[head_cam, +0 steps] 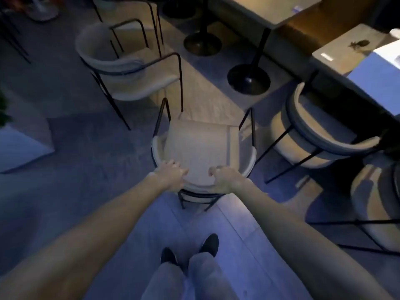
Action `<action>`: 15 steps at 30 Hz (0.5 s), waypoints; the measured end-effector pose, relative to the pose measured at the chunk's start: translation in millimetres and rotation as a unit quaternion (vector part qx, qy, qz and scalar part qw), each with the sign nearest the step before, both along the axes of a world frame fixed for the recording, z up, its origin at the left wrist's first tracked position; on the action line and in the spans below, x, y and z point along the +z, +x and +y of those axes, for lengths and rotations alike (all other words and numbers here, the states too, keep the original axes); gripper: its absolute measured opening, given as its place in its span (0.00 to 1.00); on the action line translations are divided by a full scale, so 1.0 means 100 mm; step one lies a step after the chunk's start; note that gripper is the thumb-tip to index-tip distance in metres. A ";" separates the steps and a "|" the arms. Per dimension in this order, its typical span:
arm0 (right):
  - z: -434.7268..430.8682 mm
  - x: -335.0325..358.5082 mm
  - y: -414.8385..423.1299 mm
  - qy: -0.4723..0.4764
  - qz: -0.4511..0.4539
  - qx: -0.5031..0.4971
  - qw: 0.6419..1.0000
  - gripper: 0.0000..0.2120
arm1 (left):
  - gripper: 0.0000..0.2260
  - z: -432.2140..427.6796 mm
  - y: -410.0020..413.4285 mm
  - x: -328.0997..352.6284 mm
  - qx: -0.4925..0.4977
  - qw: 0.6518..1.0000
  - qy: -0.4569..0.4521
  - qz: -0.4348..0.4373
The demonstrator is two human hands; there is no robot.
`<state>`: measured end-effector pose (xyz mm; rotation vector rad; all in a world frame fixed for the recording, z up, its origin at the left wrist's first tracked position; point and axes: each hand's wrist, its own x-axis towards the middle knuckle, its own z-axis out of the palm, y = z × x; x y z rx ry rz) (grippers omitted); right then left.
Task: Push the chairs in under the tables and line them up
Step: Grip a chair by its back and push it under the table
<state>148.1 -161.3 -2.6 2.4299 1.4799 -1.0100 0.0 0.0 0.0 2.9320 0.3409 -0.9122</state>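
Observation:
A beige padded chair (201, 146) with a thin black metal frame stands on the floor right in front of me, its curved backrest toward me. My left hand (171, 174) grips the left part of that backrest. My right hand (225, 178) grips the right part. The chair faces a square table (279, 11) on a black pedestal foot (249, 77) and stands clear of it. A second beige chair (129, 74) stands at the upper left, turned sideways. A third chair (320, 135) sits at the right, against another table (337, 53).
Another round pedestal foot (202, 44) stands further back. A fourth chair (376, 202) is at the right edge. A pale box-like planter (19, 148) sits at the left. My feet (190, 250) are on the floor tiles behind the chair.

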 end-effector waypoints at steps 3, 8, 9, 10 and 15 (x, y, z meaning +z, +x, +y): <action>0.03 -0.22 -0.05 -0.046 -0.020 -0.004 0.999 0.29 | 0.25 0.05 0.01 -0.22 -0.035 0.999 0.018 0.006; 0.05 -0.61 -0.19 -0.074 -0.045 0.003 0.996 0.29 | 0.24 0.09 0.01 -0.59 -0.053 0.998 0.010 0.025; 0.06 -0.68 -0.22 -0.081 -0.055 0.002 0.995 0.28 | 0.23 0.09 0.00 -0.66 -0.058 0.998 0.012 0.027; 0.07 -0.75 -0.25 -0.086 -0.063 0.003 0.994 0.27 | 0.23 0.09 0.00 -0.71 -0.065 0.997 0.015 0.026; 0.11 -1.04 -0.30 -0.084 -0.102 0.019 0.991 0.23 | 0.23 0.10 0.05 -0.97 -0.099 0.994 0.049 0.014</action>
